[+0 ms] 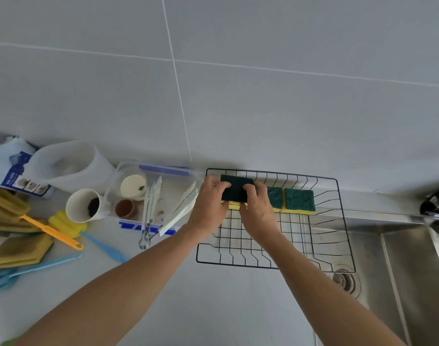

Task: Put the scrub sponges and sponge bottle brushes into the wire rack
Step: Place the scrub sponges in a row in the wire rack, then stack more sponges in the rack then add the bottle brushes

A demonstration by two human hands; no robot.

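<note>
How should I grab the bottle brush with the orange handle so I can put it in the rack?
Grab the orange handle near its middle, coming down from above. It lies flat and bare on the counter, while its yellow sponge head is tucked among the scrub sponges on the left, so the handle is probably easiest to pinch.

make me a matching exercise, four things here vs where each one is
Things:
1. held sponge
2. orange brush
3. tongs
4. drain

Places:
A. in the sink
B. on the tray left of the rack
C. at the rack's back left, in both hands
D. on the counter, far left

Pairs: 1-C, 2-D, 3-B, 4-A
</note>
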